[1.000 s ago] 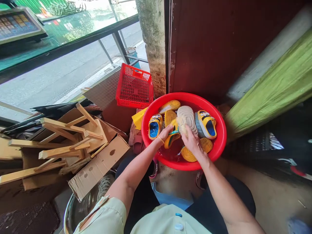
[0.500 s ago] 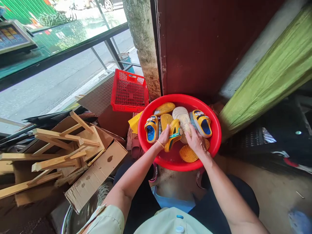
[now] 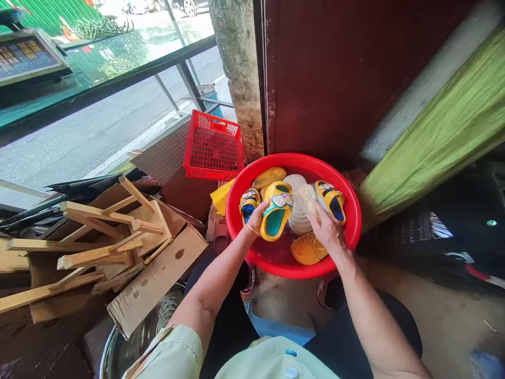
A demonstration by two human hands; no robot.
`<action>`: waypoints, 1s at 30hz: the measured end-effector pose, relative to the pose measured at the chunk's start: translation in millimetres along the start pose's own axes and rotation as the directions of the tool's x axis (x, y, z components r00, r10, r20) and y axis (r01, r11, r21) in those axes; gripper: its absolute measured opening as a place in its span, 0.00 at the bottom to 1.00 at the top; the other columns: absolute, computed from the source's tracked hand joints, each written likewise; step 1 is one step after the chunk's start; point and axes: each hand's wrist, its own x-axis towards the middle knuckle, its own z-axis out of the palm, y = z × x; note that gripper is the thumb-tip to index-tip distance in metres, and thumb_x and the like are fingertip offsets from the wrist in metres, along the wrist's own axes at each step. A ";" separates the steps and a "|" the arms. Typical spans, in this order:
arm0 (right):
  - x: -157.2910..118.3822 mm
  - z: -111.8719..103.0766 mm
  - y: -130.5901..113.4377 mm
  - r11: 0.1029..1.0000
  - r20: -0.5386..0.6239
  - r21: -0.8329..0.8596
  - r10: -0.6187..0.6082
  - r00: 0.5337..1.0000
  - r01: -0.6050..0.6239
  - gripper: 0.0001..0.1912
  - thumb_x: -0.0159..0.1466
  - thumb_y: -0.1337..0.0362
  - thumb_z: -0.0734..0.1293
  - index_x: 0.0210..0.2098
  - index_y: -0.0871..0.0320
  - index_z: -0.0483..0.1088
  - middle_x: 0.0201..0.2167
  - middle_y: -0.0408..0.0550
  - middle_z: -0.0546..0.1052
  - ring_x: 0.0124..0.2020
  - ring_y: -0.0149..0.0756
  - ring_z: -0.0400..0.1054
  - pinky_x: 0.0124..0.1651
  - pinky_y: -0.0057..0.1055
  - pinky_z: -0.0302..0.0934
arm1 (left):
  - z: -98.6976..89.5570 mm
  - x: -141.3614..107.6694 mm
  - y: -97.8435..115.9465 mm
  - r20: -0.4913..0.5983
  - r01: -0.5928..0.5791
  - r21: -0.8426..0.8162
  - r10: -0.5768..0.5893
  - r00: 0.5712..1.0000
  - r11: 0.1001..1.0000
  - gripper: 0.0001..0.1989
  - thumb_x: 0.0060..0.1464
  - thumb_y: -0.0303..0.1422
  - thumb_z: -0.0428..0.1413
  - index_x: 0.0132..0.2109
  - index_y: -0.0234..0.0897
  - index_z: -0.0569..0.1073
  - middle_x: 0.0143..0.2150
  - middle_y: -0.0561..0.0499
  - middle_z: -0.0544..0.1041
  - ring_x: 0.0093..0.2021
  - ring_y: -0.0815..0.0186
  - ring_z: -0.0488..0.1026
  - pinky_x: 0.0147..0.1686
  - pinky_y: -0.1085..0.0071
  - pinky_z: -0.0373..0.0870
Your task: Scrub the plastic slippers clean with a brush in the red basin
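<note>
The yellow clog (image 3: 278, 208) was held above the left-middle part of the red basin (image 3: 291, 271), its open top turned up to show the teal footbed and a moulded figure on the upper. The left hand (image 3: 258, 220) pinched it by the left edge, thumb along the side; the remaining fingers were hidden beneath, so their exact placing could not be told. The right hand (image 3: 326, 230), just beyond the clog's right side, was curled round what looked like a pale brush (image 3: 308, 199), blurred at its far end. By its look the clog was moulded foam or rubber: light, springy, likely to give a little under a squeeze and hardly fragile, though wet surfaces would probably make it slippery. The side wall seemed a sound place to grip, with fingers spread under the sole to stop it twisting; the raised figure seemed a poorer hold, should it be only stuck on. Around it in the basin lay a blue-lined clog (image 3: 248, 203) to the left, a white sole (image 3: 296, 210) in the middle, another yellow clog (image 3: 332, 200) to the right, and ribbed yellow soles at the far left (image 3: 269, 178) and near side (image 3: 310, 249).
</note>
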 end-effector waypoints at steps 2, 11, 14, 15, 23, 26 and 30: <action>-4.4 -1.1 5.0 1.000 0.012 -0.025 0.010 1.000 -0.010 0.26 0.73 0.56 0.59 0.65 0.60 0.69 0.56 0.61 0.80 0.59 0.51 0.74 0.64 0.46 0.68 | 0.1 0.5 8.7 -0.032 -0.034 -0.046 0.032 0.999 0.998 0.30 0.62 0.51 0.56 0.59 0.30 0.76 0.42 0.41 0.85 0.44 0.52 0.83 0.50 0.58 0.79; -21.8 -5.7 -39.7 0.982 0.002 0.135 -0.135 0.991 0.133 0.27 0.71 0.59 0.61 0.68 0.58 0.64 0.61 0.56 0.76 0.61 0.47 0.73 0.63 0.41 0.70 | 10.4 18.7 -4.6 -0.170 -0.109 -0.079 0.094 0.981 0.991 0.28 0.65 0.51 0.55 0.59 0.34 0.75 0.41 0.46 0.84 0.45 0.58 0.82 0.54 0.62 0.77; -33.9 2.3 -56.4 0.983 0.151 0.137 -0.144 0.978 0.123 0.27 0.71 0.61 0.60 0.68 0.56 0.64 0.58 0.55 0.78 0.58 0.47 0.75 0.62 0.41 0.71 | 8.1 20.4 -4.6 -0.206 -0.089 -0.053 0.076 0.975 0.995 0.31 0.63 0.56 0.54 0.55 0.32 0.77 0.39 0.44 0.84 0.44 0.56 0.81 0.53 0.61 0.77; -36.8 5.6 -58.7 0.986 0.191 0.127 -0.128 0.973 0.105 0.27 0.71 0.61 0.60 0.68 0.56 0.64 0.57 0.56 0.79 0.57 0.48 0.75 0.60 0.41 0.72 | 7.1 20.4 -4.1 -0.228 -0.084 -0.036 0.074 0.971 0.996 0.33 0.62 0.58 0.53 0.53 0.31 0.78 0.38 0.43 0.84 0.45 0.54 0.81 0.52 0.60 0.77; -19.5 28.4 -47.2 0.994 0.109 0.107 0.009 0.994 -0.021 0.26 0.73 0.60 0.56 0.67 0.63 0.64 0.56 0.64 0.79 0.58 0.51 0.75 0.58 0.47 0.73 | 9.6 23.9 -33.8 -0.200 -0.406 0.490 0.553 0.809 0.771 0.27 0.57 0.58 0.58 0.42 0.35 0.80 0.43 0.45 0.83 0.48 0.55 0.77 0.52 0.63 0.72; -15.5 27.7 -51.7 0.982 0.130 0.188 -0.049 0.990 0.024 0.25 0.73 0.60 0.57 0.66 0.61 0.66 0.57 0.62 0.79 0.59 0.48 0.75 0.59 0.43 0.72 | 5.1 26.0 -28.3 -0.185 -0.436 0.624 0.665 0.723 0.649 0.27 0.60 0.57 0.55 0.39 0.34 0.78 0.42 0.44 0.81 0.46 0.57 0.75 0.51 0.63 0.71; -17.3 10.0 -45.8 0.983 0.289 0.179 -0.093 0.953 0.042 0.23 0.71 0.59 0.60 0.62 0.55 0.72 0.54 0.56 0.81 0.54 0.47 0.78 0.55 0.39 0.73 | -13.2 25.4 1.6 -0.287 -0.414 0.675 0.734 0.616 0.611 0.23 0.63 0.52 0.55 0.41 0.35 0.77 0.43 0.43 0.80 0.47 0.57 0.75 0.51 0.63 0.71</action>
